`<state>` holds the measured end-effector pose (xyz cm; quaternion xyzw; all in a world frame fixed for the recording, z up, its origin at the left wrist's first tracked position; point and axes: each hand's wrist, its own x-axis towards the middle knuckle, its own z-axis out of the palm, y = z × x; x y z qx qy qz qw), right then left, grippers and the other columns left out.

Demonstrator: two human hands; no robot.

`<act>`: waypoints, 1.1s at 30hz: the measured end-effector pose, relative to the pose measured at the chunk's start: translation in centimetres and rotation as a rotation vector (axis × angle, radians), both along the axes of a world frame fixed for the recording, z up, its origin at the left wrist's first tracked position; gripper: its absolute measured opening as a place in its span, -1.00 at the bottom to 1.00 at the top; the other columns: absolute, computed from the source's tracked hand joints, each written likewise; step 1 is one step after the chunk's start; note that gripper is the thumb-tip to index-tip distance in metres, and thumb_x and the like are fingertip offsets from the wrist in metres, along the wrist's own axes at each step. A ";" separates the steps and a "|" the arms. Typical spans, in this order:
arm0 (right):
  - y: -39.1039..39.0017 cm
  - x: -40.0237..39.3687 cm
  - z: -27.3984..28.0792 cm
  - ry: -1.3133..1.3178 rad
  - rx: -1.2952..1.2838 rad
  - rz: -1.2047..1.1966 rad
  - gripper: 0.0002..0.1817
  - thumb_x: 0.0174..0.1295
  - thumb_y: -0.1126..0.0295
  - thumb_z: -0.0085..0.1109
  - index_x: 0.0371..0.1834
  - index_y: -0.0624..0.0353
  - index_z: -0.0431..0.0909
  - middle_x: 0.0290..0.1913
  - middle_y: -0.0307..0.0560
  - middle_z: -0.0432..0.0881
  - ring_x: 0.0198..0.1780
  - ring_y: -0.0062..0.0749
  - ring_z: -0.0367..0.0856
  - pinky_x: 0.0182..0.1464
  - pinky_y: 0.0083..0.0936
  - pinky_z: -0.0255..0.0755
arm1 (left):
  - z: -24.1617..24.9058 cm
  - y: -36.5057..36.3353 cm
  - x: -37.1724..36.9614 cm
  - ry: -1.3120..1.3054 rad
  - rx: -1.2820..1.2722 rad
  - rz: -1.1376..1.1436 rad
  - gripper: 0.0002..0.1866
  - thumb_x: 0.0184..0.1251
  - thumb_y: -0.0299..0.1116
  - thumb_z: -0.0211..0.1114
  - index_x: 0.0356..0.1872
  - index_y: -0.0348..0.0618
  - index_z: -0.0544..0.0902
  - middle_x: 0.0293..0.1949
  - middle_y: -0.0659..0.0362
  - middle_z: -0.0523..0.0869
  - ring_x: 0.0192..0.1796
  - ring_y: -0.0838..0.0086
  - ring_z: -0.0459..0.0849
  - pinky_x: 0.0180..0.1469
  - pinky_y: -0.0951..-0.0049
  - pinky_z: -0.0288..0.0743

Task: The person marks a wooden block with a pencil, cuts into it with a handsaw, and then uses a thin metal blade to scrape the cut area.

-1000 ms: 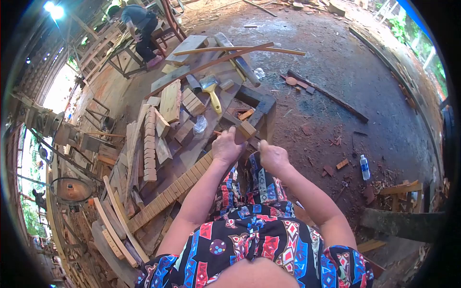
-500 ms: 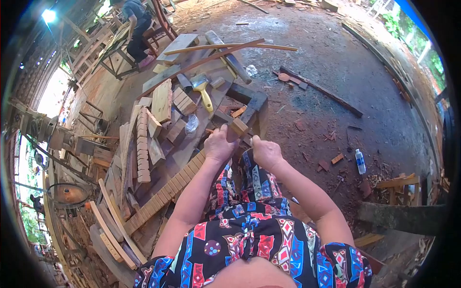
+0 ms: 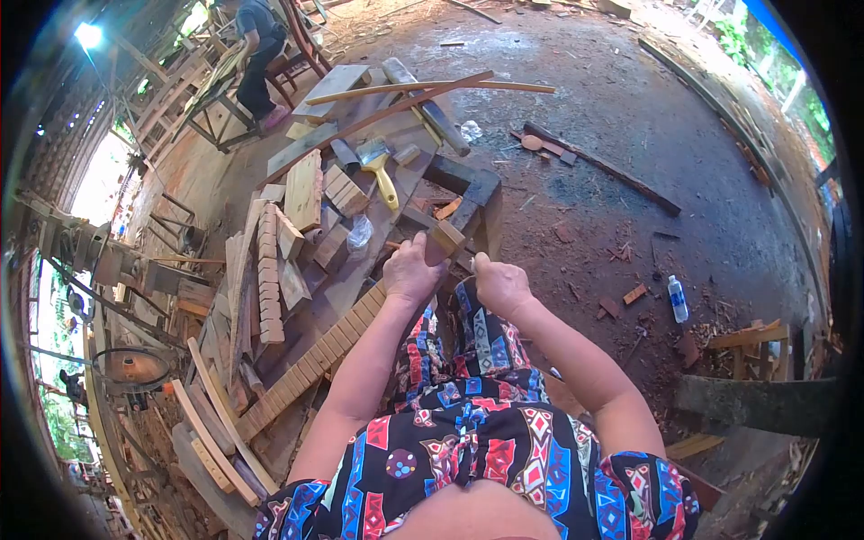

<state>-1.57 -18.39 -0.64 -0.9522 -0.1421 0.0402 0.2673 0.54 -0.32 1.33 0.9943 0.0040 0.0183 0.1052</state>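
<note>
My left hand [image 3: 414,272] is closed around a small wooden block [image 3: 447,238], whose pale end sticks out past the fingers. Beside it my right hand [image 3: 502,285] is pinched shut, thumb against fingers; what it holds is too small to make out. Both hands are above my knees, close to the corner of a dark wooden frame [image 3: 481,187]. A long row of narrow, evenly cut wooden pieces [image 3: 315,358] runs from the lower left up to my left wrist. Near the left fingers lies a crumpled clear plastic bag [image 3: 359,233].
On the bench to the left lie a yellow-handled brush [image 3: 385,184], a mallet [image 3: 441,117], wood blocks [image 3: 304,191] and long thin strips [image 3: 432,87]. Curved wooden pieces [image 3: 211,436] rest at lower left. A water bottle [image 3: 677,299] stands on the floor at right. A person [image 3: 258,54] is at the far left.
</note>
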 end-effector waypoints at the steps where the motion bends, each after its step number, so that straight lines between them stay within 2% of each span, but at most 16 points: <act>1: -0.4 -0.6 0.3 0.018 0.007 0.006 -0.88 0.20 0.42 -0.06 -0.25 0.22 0.37 -0.46 0.20 0.65 -0.36 0.11 0.67 -0.29 -0.06 0.51 | 0.1 -0.1 0.0 0.009 -0.014 0.004 -0.36 -0.06 0.04 0.42 0.02 -0.09 0.48 -0.16 0.02 0.64 -0.12 0.16 0.68 -0.12 0.19 0.57; 7: -3.8 -4.4 0.0 0.140 -0.108 0.015 -0.85 0.18 0.43 -0.06 -0.22 0.23 0.36 -0.43 0.21 0.65 -0.32 0.12 0.68 -0.30 -0.05 0.52 | -0.4 0.2 0.0 -0.046 -0.025 -0.028 -0.34 -0.06 0.05 0.42 0.04 -0.09 0.49 -0.21 0.03 0.65 -0.14 0.16 0.68 -0.11 0.19 0.56; 13: 0.4 0.4 -0.1 0.066 -0.019 0.000 -0.84 0.16 0.43 -0.05 -0.22 0.23 0.38 -0.43 0.22 0.65 -0.27 0.11 0.68 -0.22 -0.03 0.50 | -0.5 0.2 0.0 -0.053 0.008 -0.022 -0.35 -0.05 0.07 0.41 0.03 -0.09 0.48 -0.23 0.02 0.65 -0.15 0.16 0.68 -0.12 0.19 0.56; 14: 0.3 0.4 0.1 0.103 -0.025 -0.003 -0.85 0.24 0.38 -0.09 -0.23 0.22 0.40 -0.41 0.22 0.65 -0.25 0.14 0.66 -0.18 -0.03 0.49 | -0.4 0.3 0.1 -0.060 0.009 -0.021 -0.35 -0.05 0.07 0.41 0.03 -0.09 0.48 -0.23 0.02 0.65 -0.15 0.16 0.68 -0.12 0.19 0.56; 15: 0.0 0.6 -0.2 0.099 -0.029 -0.003 -0.85 0.24 0.38 -0.09 -0.23 0.22 0.40 -0.41 0.22 0.65 -0.25 0.14 0.66 -0.18 -0.03 0.49 | -0.3 0.2 0.2 -0.045 0.011 -0.021 -0.35 -0.05 0.07 0.41 0.02 -0.09 0.47 -0.23 0.03 0.64 -0.15 0.16 0.68 -0.12 0.19 0.56; 17: -0.5 1.0 -1.3 0.017 0.106 -0.067 -0.76 0.36 0.20 -0.08 -0.24 0.16 0.39 -0.46 0.20 0.61 -0.30 0.16 0.62 -0.30 -0.01 0.42 | -0.4 0.1 0.0 -0.022 0.009 -0.020 -0.36 -0.04 0.07 0.40 0.01 -0.10 0.46 -0.23 0.03 0.64 -0.15 0.16 0.68 -0.12 0.19 0.56; 20: -1.8 -0.3 3.2 -0.018 0.247 -0.126 -0.73 0.36 0.15 -0.05 -0.27 0.14 0.39 -0.47 0.19 0.59 -0.32 0.19 0.59 -0.31 0.01 0.39 | -0.3 0.2 -0.1 -0.044 -0.013 -0.048 -0.38 -0.03 0.06 0.41 -0.02 -0.10 0.44 -0.19 0.05 0.64 -0.12 0.17 0.67 -0.12 0.19 0.56; 23: -2.7 -1.1 3.7 -0.085 0.200 -0.103 -0.74 0.36 0.18 -0.07 -0.32 0.16 0.37 -0.54 0.21 0.58 -0.38 0.16 0.61 -0.34 0.02 0.42 | -0.2 0.2 0.0 -0.027 -0.035 -0.032 -0.40 -0.02 0.05 0.41 -0.05 -0.11 0.44 -0.20 0.05 0.64 -0.11 0.17 0.67 -0.10 0.19 0.55; 33: -1.1 -1.3 0.2 0.018 0.044 -0.019 -0.79 0.32 0.22 -0.05 -0.28 0.15 0.37 -0.51 0.20 0.61 -0.38 0.13 0.64 -0.32 -0.01 0.47 | -0.1 0.1 0.0 -0.027 0.000 -0.019 -0.40 -0.03 0.04 0.42 -0.09 -0.15 0.43 -0.19 0.04 0.65 -0.09 0.20 0.67 -0.11 0.21 0.57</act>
